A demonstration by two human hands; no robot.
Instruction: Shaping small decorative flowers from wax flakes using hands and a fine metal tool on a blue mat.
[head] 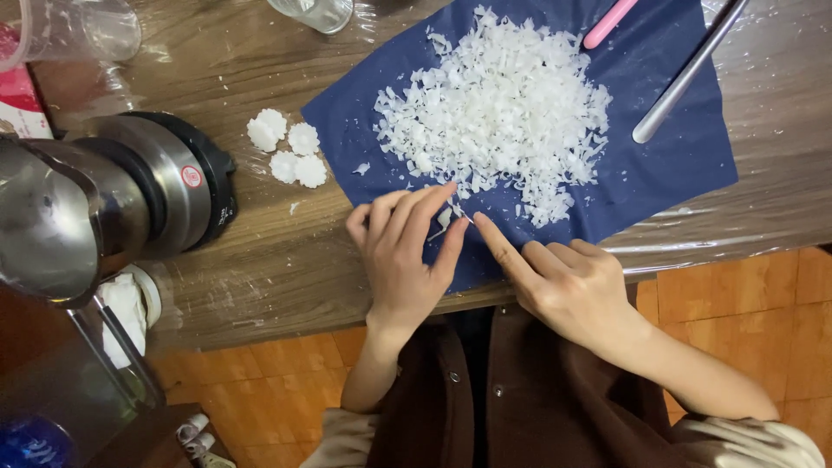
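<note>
On the table [260, 260], the left hand [406, 260] pinches a white flake [444, 217] between thumb and fingers at the near edge of the flake pile [498, 108] on a dark blue cloth [659, 165]. The right hand [568, 282] points one finger there, its grip holding nothing. A clear cup [74, 30] stands far left beside a red package [17, 100]; its contents cannot be told.

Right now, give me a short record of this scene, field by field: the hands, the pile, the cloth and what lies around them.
left hand: left hand pinches a small white flake at the near edge of the cloth
right hand: right hand, forefinger stretched out to the same flake
pile: white shavings heaped mid-cloth
cloth: dark blue cloth on a wooden table
on the cloth: pink stick, grey metal rod
left of the cloth: four white flower-shaped pieces
far left: steel kettle
</note>
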